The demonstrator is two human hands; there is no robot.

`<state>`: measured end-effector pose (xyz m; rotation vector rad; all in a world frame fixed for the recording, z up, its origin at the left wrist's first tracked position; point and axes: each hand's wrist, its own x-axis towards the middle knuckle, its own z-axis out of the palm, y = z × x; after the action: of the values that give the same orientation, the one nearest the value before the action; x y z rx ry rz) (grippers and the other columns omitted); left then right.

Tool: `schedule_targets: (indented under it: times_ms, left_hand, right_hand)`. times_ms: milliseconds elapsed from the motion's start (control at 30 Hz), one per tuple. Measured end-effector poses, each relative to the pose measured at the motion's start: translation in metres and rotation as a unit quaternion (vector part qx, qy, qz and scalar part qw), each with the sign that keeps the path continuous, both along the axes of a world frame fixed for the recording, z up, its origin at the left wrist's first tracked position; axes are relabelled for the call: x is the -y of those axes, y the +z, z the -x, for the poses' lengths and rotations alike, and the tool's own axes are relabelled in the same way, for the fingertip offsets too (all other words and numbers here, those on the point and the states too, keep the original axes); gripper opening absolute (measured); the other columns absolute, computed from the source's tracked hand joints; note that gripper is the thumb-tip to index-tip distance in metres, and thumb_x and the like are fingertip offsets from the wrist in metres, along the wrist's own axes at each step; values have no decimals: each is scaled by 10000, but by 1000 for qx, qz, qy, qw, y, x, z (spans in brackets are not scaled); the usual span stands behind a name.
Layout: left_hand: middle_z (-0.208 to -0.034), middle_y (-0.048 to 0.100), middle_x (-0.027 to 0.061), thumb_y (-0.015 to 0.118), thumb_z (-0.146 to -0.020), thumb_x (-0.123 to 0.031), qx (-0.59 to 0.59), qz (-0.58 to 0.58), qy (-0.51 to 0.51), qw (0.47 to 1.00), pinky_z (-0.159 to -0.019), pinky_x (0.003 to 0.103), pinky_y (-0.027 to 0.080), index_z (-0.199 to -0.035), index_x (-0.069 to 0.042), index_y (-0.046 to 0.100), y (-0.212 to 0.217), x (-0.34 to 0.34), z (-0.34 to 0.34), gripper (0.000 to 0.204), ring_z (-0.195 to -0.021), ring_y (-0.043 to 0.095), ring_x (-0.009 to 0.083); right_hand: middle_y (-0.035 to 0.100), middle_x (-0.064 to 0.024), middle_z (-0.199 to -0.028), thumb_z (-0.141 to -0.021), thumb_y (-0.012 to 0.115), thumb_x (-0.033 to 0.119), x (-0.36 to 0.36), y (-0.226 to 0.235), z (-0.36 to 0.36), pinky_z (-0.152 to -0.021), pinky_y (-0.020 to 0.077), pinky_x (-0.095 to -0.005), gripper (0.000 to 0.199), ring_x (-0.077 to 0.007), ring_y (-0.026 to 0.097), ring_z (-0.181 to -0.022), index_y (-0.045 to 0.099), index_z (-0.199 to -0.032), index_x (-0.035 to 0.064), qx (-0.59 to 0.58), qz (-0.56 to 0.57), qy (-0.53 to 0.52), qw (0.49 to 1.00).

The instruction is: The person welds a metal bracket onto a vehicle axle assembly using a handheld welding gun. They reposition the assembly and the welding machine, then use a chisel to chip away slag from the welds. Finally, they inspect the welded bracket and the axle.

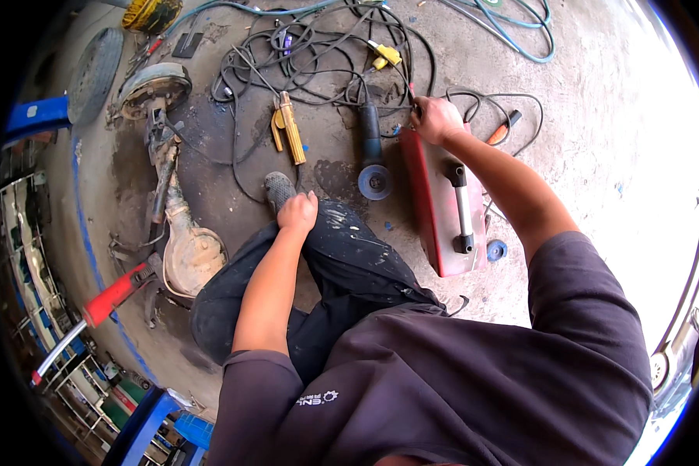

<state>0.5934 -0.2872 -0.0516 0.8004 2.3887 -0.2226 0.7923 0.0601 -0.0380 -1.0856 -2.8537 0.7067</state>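
Note:
My right hand [436, 119] reaches to the far end of a red welding machine [435, 206] with a carry handle on top. Its fingers are bent and pressed together at that edge; what they grip there is hidden. My left hand [297, 211] is closed in a loose fist over my lower leg, just above the shoe, with nothing showing in it. Left of the machine, an angle grinder [370, 132] lies on the floor with its disc toward me. A yellow electrode holder [291, 132] lies beyond my left hand.
Tangled black cables [311, 58] and a yellow plug [385, 54] spread across the far floor. At left lies a rusty vehicle axle [194, 252], with a red-handled bar [116, 295] nearby. A blue disc [496, 249] and an orange-handled tool [505, 127] lie near the machine.

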Motion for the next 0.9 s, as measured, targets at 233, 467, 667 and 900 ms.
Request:
schedule_targets:
  times_ms: [233, 467, 667, 900]
  left_hand:
    - [-1163, 722, 239, 447, -1034, -405, 55, 46, -33, 997, -965, 506, 541, -1088, -27, 763, -26, -24, 34, 496, -1097, 687, 421]
    - [-1146, 729, 227, 559, -973, -373, 118, 40, -226, 966, -966, 501, 539, -1068, -28, 763, -39, -117, 116, 411, -1096, 686, 408]
    - [-1127, 719, 236, 655, -922, -350, 88, -77, -287, 951, -928, 511, 541, -1070, -24, 715, -31, -275, 178, 362, -1094, 674, 412]
    - [-1158, 707, 233, 627, -932, -356, 60, -144, -305, 939, -946, 523, 530, -1077, -19, 703, -42, -464, 215, 375, -1120, 664, 411]
  right_hand:
    - [702, -212, -915, -893, 616, 317, 7, 8, -4, -797, 545, -528, 259, -428, 683, -884, 647, -939, 64, -10, -1, 0, 1000]
    - [672, -191, -839, -880, 636, 288, 7, 3, -6, -728, 544, -521, 220, -420, 673, -815, 611, -892, 70, -44, -20, 0, 999]
    - [644, -144, -758, -835, 647, 210, 4, 17, -3, -681, 540, -482, 136, -368, 667, -762, 596, -863, 87, -46, -16, 10, 999]
    - [667, -92, -788, -766, 701, 198, -1, 15, -7, -707, 543, -425, 235, -302, 681, -760, 669, -967, 81, -62, -29, 33, 997]
